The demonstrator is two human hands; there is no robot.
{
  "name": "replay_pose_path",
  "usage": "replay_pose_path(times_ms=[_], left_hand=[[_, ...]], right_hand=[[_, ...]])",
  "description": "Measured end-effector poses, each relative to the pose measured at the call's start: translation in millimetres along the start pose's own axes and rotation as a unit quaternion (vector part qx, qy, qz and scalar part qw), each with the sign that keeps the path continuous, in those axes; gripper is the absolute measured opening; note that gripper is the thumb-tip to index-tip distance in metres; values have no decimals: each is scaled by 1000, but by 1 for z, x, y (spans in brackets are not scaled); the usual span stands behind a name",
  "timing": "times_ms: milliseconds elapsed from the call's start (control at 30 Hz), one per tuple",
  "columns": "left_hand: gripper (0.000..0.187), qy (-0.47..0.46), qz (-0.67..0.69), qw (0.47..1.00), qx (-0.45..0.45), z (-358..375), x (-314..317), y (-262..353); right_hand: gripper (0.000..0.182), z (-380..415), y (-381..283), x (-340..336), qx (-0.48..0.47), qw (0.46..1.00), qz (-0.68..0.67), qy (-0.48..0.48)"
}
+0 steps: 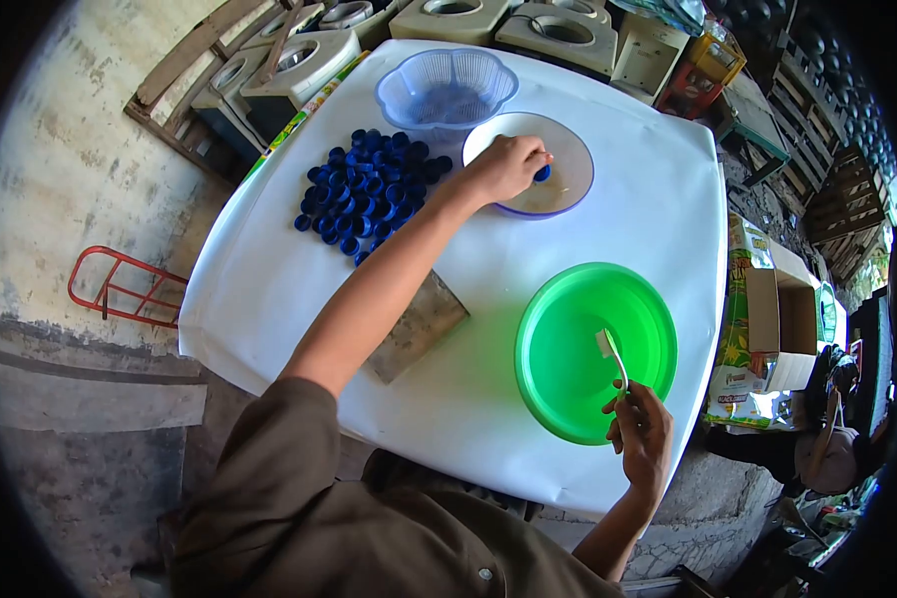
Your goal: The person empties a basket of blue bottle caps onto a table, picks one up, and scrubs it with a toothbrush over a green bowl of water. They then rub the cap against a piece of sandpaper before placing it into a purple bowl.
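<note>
Over the white bowl with a purple rim (570,195), my left hand (509,169) pinches a blue cap (542,173). My right hand (644,439) grips a white toothbrush (620,367) by its handle, bristle end up, over the near right side of the green basin (548,289). A pile of blue caps (369,189) lies on the white-covered table (488,259), left of the bowl. Behind the bowl, to its left, stands a translucent blue basket (447,92). Beneath my left forearm a flat grey-brown slab (421,329) is partly hidden.
Pale moulded casings (458,18) stand along the table's far edge. An open cardboard box (782,309) is at the right. A red metal frame (120,284) leans by the wall at the left. Another person (827,448) is partly visible at the lower right.
</note>
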State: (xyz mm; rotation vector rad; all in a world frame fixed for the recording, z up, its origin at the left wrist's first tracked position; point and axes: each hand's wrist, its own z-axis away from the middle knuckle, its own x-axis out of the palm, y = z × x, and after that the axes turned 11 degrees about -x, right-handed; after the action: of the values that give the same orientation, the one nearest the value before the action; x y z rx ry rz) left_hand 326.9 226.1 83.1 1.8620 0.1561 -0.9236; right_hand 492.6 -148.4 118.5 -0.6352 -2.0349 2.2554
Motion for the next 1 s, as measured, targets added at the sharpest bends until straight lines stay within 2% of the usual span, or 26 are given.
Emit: replay_pose_path(times_ms=[133, 233, 367, 500, 533, 633, 733, 800, 867, 933, 1000], left_hand=[[26, -98, -64, 988, -97, -57, 38, -19], [23, -104, -140, 980, -97, -71, 59, -25], [21, -156, -147, 968, -133, -79, 80, -34], [23, -119, -176, 973, -84, -78, 90, -42], [22, -107, -203, 973, -34, -74, 88, -44], [32, -16, -205, 978, -26, -56, 84, -43], [32, 64, -84, 994, -28, -30, 62, -25], [25, 111, 38, 993, 13, 4, 39, 0], [19, 154, 163, 975, 8, 60, 11, 27], [15, 234, 194, 953, -2, 115, -1, 21], [15, 310, 152, 936, -66, 165, -15, 1]], right_hand=[[21, -3, -2, -9, 0, 1000, 30, 3], [21, -6, -1, -14, 0, 998, 56, -8], [23, -10, 5, -23, -10, 994, 110, -26], [25, -19, 4, -28, -20, 988, 148, -35], [25, -20, 5, -28, -19, 988, 150, -39], [25, -26, 7, -29, -12, 990, 134, -47], [25, -27, 5, -26, -2, 994, 102, -36], [26, -23, 5, -21, 4, 996, 86, -26], [29, -14, 22, -19, -38, 995, 96, -4], [32, -6, 27, -15, -53, 996, 71, 7], [35, 4, 24, -8, -45, 999, 15, 7]])
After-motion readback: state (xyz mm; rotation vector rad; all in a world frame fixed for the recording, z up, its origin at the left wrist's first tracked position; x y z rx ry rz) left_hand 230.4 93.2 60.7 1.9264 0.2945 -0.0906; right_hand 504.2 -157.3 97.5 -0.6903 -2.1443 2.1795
